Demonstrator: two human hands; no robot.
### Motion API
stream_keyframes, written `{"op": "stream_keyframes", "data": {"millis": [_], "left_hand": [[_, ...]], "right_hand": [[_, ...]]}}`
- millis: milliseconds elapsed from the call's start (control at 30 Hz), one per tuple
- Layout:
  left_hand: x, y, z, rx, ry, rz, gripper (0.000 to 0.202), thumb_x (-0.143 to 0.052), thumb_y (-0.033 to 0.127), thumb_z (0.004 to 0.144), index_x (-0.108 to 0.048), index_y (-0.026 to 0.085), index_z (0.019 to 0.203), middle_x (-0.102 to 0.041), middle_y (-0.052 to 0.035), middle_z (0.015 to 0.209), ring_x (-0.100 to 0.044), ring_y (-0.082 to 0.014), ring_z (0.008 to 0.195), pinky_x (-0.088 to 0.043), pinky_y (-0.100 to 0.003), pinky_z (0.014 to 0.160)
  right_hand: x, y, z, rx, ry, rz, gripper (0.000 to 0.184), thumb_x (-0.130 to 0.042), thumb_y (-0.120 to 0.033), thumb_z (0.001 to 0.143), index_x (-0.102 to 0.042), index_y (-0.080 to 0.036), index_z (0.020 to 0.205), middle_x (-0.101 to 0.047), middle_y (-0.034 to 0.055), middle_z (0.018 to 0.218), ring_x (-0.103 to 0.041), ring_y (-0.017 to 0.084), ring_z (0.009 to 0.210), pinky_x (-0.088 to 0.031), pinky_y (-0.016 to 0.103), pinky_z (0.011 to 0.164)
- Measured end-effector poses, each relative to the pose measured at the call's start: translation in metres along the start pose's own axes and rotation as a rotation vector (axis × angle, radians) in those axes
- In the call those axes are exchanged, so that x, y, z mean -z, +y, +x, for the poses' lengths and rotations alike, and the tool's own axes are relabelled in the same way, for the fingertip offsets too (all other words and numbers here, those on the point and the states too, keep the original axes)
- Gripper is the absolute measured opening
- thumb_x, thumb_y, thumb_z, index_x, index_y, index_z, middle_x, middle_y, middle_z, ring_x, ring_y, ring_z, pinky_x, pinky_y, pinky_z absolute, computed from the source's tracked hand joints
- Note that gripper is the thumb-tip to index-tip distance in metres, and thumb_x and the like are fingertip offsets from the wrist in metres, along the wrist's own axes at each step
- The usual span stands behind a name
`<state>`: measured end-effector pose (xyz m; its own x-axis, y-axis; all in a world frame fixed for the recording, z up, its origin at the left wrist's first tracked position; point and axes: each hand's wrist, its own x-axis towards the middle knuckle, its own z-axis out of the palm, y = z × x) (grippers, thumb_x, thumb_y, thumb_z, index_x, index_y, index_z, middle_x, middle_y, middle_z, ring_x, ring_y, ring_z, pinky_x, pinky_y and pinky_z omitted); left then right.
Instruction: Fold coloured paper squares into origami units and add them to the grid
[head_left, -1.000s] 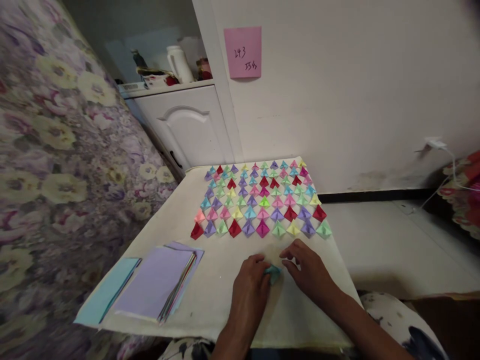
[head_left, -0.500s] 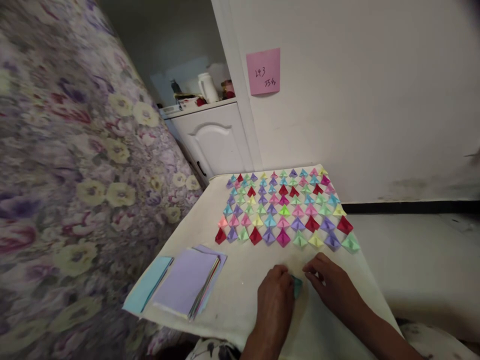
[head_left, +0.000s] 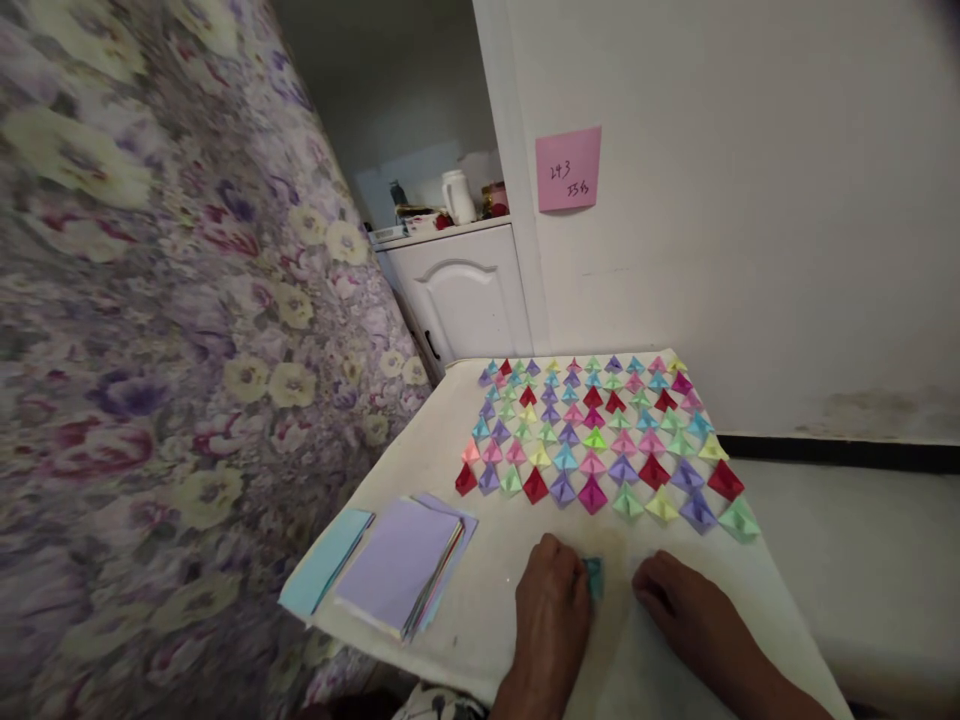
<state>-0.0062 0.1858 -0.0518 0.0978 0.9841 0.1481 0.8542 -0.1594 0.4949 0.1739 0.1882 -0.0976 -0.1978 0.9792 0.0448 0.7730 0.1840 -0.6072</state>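
My left hand (head_left: 553, 600) is closed on a small teal folded paper (head_left: 595, 577), whose right end sticks out past the fingers; the rest is hidden under them. To the right of the paper, and apart from it, my right hand (head_left: 679, 600) rests low over the table with its fingers curled in. Nothing shows in that hand. Beyond both hands, several rows of small folded paper pieces (head_left: 592, 493) in red, purple, green, pink, blue and yellow cover the far part of the cream tabletop (head_left: 487, 635).
On the left of the table lie a stack of lilac and mixed paper sheets (head_left: 401, 562) and a light blue paper stack (head_left: 326, 560). A floral curtain (head_left: 195, 400) hangs at the left. Behind stand a white cabinet (head_left: 465, 300) and a wall with a pink note (head_left: 568, 170).
My right hand has drawn away to the right and its fingers have curled in. My left hand keeps hold of the teal paper. The camera view has shifted left and up.
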Motion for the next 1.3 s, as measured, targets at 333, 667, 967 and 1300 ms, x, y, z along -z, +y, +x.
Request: {"op": "stream_keyframes", "data": {"millis": [333,667,967,1300], "left_hand": [[0.010,-0.003,0.003,0.022,-0.002,-0.002,0.017,-0.043,0.009,0.076,-0.053,0.019,0.068,-0.054,-0.0022,0.078,-0.054,-0.0146,0.073,-0.038,-0.024,0.061],[0.029,-0.027,0.019,0.019,0.042,-0.081,0.016,-0.045,0.020,0.080,-0.052,0.019,0.065,-0.054,-0.0006,0.070,-0.054,-0.0146,0.065,-0.039,-0.024,0.059],[0.086,-0.069,0.073,0.032,0.198,-0.085,0.022,-0.046,0.032,0.081,-0.055,0.020,0.066,-0.055,0.0005,0.071,-0.054,-0.0149,0.066,-0.040,-0.024,0.060],[0.033,-0.050,0.057,-0.030,0.100,-0.047,0.022,-0.046,0.030,0.079,-0.053,0.019,0.061,-0.054,0.0010,0.064,-0.054,-0.0138,0.059,-0.040,-0.022,0.055]], "right_hand": [[-0.005,-0.007,0.003,-0.008,0.021,-0.072,0.009,-0.044,-0.020,0.079,-0.051,-0.023,0.075,-0.058,-0.0005,0.075,-0.057,0.016,0.067,-0.036,0.024,0.059],[-0.010,-0.018,0.006,0.045,0.070,-0.015,0.013,-0.043,-0.016,0.081,-0.053,-0.021,0.074,-0.058,-0.0005,0.076,-0.057,0.014,0.068,-0.037,0.022,0.062],[-0.018,-0.027,0.015,0.000,0.031,-0.039,0.011,-0.047,-0.013,0.077,-0.053,-0.022,0.073,-0.060,-0.0012,0.076,-0.058,0.014,0.067,-0.037,0.022,0.061],[-0.020,-0.022,0.014,0.020,0.101,0.000,0.009,-0.049,-0.015,0.077,-0.055,-0.022,0.075,-0.060,-0.0017,0.077,-0.057,0.014,0.070,-0.036,0.022,0.062]]}}
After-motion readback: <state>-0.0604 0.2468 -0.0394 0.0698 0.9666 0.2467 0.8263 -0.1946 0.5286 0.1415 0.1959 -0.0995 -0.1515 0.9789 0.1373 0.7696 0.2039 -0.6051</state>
